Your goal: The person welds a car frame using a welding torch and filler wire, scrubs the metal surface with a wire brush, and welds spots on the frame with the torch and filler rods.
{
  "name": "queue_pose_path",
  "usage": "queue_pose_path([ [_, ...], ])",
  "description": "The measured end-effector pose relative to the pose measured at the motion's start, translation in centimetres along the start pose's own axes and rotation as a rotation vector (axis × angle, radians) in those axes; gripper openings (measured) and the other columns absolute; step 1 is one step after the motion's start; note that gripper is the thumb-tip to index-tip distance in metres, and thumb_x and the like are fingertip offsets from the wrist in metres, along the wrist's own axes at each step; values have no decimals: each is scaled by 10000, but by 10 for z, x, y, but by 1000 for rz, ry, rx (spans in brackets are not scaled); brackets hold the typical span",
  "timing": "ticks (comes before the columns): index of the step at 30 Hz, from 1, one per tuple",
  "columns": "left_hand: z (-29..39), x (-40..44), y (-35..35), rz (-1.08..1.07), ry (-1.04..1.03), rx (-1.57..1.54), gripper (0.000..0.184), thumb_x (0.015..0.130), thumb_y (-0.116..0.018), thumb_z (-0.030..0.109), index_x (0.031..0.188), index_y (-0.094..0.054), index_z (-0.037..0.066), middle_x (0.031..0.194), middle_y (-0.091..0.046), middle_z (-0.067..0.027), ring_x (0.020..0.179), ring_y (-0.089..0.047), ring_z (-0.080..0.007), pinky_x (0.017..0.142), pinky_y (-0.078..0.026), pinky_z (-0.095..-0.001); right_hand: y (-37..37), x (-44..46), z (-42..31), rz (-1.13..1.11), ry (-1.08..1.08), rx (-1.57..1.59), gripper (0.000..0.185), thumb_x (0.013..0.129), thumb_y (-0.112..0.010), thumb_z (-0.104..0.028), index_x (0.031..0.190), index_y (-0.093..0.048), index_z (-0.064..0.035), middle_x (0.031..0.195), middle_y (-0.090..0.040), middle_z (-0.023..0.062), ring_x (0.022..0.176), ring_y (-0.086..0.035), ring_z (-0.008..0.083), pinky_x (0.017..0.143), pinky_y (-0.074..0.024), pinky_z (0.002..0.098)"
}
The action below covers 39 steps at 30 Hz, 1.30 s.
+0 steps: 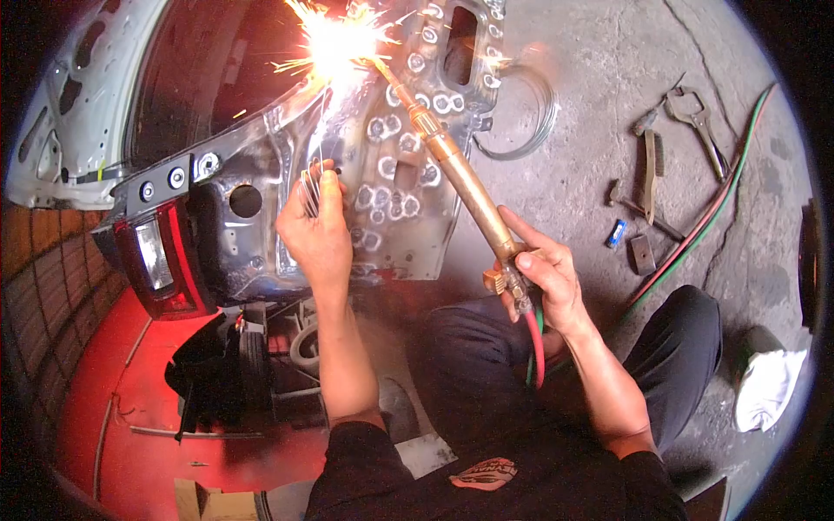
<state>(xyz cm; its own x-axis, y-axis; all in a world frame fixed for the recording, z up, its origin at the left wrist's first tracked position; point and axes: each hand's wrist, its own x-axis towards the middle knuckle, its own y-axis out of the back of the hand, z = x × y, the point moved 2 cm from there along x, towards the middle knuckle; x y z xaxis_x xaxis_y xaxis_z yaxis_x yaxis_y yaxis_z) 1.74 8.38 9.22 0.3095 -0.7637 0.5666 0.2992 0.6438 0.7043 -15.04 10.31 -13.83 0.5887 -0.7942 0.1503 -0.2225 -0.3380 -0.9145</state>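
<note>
My right hand [549,271] is wrapped around the rear of a brass gas welding torch [473,195]. The torch points up and to the left, its tip at a bright burst of sparks [343,48] on the upper edge of a car body panel [300,178]. Between the fingers of my left hand [320,227] is a thin filler wire [321,130], bent back in loops, with its far end running up into the glare. Ringed weld spots [395,204] dot the panel's right part. Glare hides the exact contact of tip and wire.
A tail light [161,260] sits at the panel's left. On the concrete floor lie a wire coil [553,117], a locking clamp [691,108], a wire brush [650,169], a hammer [651,217], a blue lighter [617,233] and red and green hoses [695,224]. White cloth [769,391] lies at right.
</note>
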Motion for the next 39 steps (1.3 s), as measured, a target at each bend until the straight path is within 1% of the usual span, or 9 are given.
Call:
queue_pose_path([
  [21, -3, 2, 1, -8, 17, 0, 155, 975, -647, 58, 1072, -723, -36, 822, -675, -19, 725, -589, -71, 647, -462, -216, -7, -2, -4, 3, 33, -60, 684, 961, -586, -244, 1545, -345, 17, 885, -716, 186, 584, -654, 173, 502, -528, 279],
  [23, -1, -1, 1, -20, 0, -9, 161, 985, -639, 90, 1067, -720, -22, 794, -644, 14, 692, -544, -45, 610, -428, -210, -5, -2, -1, 2, 34, -84, 684, 959, -589, -244, 1548, -347, 5, 884, -717, 183, 585, -653, 168, 504, -528, 277],
  [27, 4, -16, -1, -47, 6, -70, 172, 989, -622, 100, 1093, -700, -11, 816, -644, 16, 678, -535, -41, 602, -430, -212, 0, -3, 6, -5, 54, 49, 782, 938, -615, -310, 1576, -275, -13, 888, -690, 196, 581, -655, 209, 473, -537, 305],
  [29, 2, -33, -9, -107, 57, -216, 163, 989, -616, 104, 1091, -687, -3, 831, -647, 9, 687, -547, -48, 611, -443, -219, 0, -12, 14, 20, 102, 246, 840, 925, -630, -351, 1587, -234, -18, 891, -673, 205, 581, -657, 236, 453, -543, 322],
  [30, 0, -44, -17, -135, 87, -294, 159, 989, -612, 105, 1089, -680, 2, 839, -648, 5, 691, -554, -51, 615, -450, -222, -1, -17, 15, 64, 146, 226, 909, 906, -648, -409, 1592, -196, -21, 893, -650, 216, 587, -660, 272, 435, -550, 343],
  [32, -2, -68, -44, -280, 122, -352, 180, 1005, -588, 141, 1075, -656, -10, 858, -648, -22, 681, -568, -92, 633, -496, -251, -5, -28, 10, 208, 218, 97, 905, 905, -656, -412, 1588, -210, -19, 888, -658, 210, 598, -666, 257, 443, -555, 335],
  [34, -1, -90, -80, -430, 386, -686, 160, 1007, -611, 182, 1037, -667, 36, 852, -656, -6, 702, -573, -71, 651, -485, -248, -8, -40, 11, 379, 232, -26, 908, 912, -671, -411, 1587, -212, -11, 876, -672, 183, 618, -673, 219, 454, -559, 320],
  [37, -21, -120, -124, -596, 577, -658, 223, 1026, -603, 255, 1045, -663, 41, 901, -695, -55, 718, -609, -93, 692, -511, -260, -7, -54, 18, 414, 127, -171, 873, 937, -683, -365, 1591, -220, -19, 878, -672, 112, 631, -672, 187, 478, -546, 301],
  [39, -1, -123, -137, -727, 665, -864, 267, 1039, -591, 287, 1047, -654, 28, 926, -714, -108, 830, -681, -157, 758, -553, -314, -9, -65, 19, 356, 109, -128, 673, 1008, -608, -196, 1573, -292, -14, 866, -652, 78, 626, -629, 124, 528, -516, 274],
])
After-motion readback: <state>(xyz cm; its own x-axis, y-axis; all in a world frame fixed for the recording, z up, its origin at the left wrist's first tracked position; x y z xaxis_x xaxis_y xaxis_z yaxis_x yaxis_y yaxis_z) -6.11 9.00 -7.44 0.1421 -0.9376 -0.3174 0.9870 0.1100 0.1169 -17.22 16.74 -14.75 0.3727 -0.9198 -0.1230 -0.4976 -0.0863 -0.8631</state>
